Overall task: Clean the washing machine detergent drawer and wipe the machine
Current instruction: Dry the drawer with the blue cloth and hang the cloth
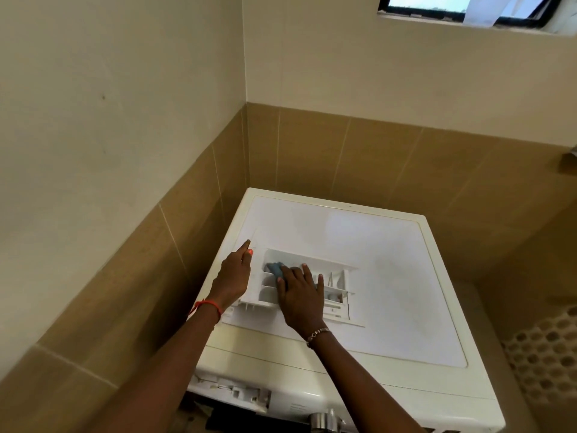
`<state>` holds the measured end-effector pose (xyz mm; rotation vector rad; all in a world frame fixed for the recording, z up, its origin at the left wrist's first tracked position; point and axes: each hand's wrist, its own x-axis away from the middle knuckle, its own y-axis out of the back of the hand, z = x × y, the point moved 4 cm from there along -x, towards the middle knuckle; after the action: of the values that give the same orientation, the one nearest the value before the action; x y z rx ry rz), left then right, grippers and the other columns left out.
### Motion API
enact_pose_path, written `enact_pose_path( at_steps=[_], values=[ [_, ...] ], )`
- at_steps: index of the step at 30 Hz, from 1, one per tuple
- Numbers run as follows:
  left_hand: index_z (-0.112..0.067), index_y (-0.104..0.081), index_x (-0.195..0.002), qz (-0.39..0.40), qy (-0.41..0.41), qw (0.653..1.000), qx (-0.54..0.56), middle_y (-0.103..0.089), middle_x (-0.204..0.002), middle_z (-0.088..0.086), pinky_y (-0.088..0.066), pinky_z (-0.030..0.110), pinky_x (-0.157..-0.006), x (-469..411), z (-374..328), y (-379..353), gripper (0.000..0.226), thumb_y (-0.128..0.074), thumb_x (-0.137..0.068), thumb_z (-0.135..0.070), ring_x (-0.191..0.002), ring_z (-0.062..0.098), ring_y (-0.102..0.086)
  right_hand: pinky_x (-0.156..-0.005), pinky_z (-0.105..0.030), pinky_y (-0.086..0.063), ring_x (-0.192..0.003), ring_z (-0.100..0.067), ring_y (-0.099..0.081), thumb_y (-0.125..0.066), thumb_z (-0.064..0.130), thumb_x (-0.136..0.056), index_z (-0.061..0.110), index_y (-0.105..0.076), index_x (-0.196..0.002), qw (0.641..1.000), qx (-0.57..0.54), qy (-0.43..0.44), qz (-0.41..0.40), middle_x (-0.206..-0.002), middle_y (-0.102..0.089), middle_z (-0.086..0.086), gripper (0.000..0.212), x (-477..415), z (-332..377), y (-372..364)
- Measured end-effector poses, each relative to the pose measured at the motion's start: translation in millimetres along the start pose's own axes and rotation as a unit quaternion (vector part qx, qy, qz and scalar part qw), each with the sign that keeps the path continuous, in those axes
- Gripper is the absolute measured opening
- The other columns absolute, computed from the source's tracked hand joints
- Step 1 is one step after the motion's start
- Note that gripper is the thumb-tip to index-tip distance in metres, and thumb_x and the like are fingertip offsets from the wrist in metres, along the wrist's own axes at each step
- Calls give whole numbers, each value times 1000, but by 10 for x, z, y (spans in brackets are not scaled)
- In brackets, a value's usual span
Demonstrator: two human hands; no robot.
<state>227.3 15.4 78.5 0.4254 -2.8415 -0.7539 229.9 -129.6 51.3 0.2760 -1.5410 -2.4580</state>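
The white detergent drawer (338,278) lies on top of the white washing machine (374,276), taken out of its slot. My left hand (232,278) grips the drawer's left end, thumb and forefinger around its edge. My right hand (299,295) lies flat over the drawer's compartments and presses a blue cloth (274,268) into them with straight fingers. Most of the cloth is hidden under that hand.
The empty drawer slot (231,393) gapes at the machine's front left, with a silver knob (323,420) beside it. Tiled walls close in at the left and back. A white perforated basket (546,364) stands at the right. A window (468,7) is high up.
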Motion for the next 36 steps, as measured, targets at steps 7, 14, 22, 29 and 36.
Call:
enact_pose_path(
  at_steps=[7, 14, 22, 29, 36],
  values=[
    [-14, -29, -146, 0, -13, 1000, -12, -39, -147, 7, -29, 21, -99, 7, 6, 4, 45, -27, -102, -25, -132, 22, -41, -114, -43, -8, -134, -13, -30, 10, 52, -79, 40, -45, -130, 998, 39, -41, -23, -126, -52, 12, 76, 69, -584, 116],
    [-16, -30, -145, -3, -6, 1000, -23, -40, -146, 8, -34, 36, -109, -4, 25, 3, 44, -27, -102, -26, -131, 26, -42, -87, -37, -43, -107, -29, -52, -14, 40, -90, 11, -59, -104, 988, -64, -48, -135, -105, -58, -8, 55, 221, -800, 199],
    [-14, -32, -144, -26, -22, 999, -33, -49, -139, 12, -42, 36, -102, 44, -7, 5, 44, -28, -102, -23, -121, 27, -51, -65, -20, -38, -79, -26, -51, -32, 12, -101, 5, -48, -92, 825, -401, -267, -295, -90, -55, -15, 20, 347, -1038, 414],
    [-13, -32, -144, -27, -22, 998, -43, -56, -131, 14, -46, 38, -96, -4, -4, -1, 44, -28, -102, -24, -108, 29, -58, -74, -16, -43, -96, -17, -51, -36, 15, -100, 8, -51, -120, 844, -402, -167, -313, -107, -54, -3, 26, 103, -892, 738],
    [-15, -30, -146, -20, -21, 998, -49, -45, -142, 9, -37, 32, -103, -23, 33, 10, 45, -27, -102, -26, -128, 24, -46, -116, -40, -2, -146, -26, 5, -25, 20, -102, 20, -14, -149, 998, 11, -54, -1, -158, -3, -7, 48, -466, -762, 241]
  ],
)
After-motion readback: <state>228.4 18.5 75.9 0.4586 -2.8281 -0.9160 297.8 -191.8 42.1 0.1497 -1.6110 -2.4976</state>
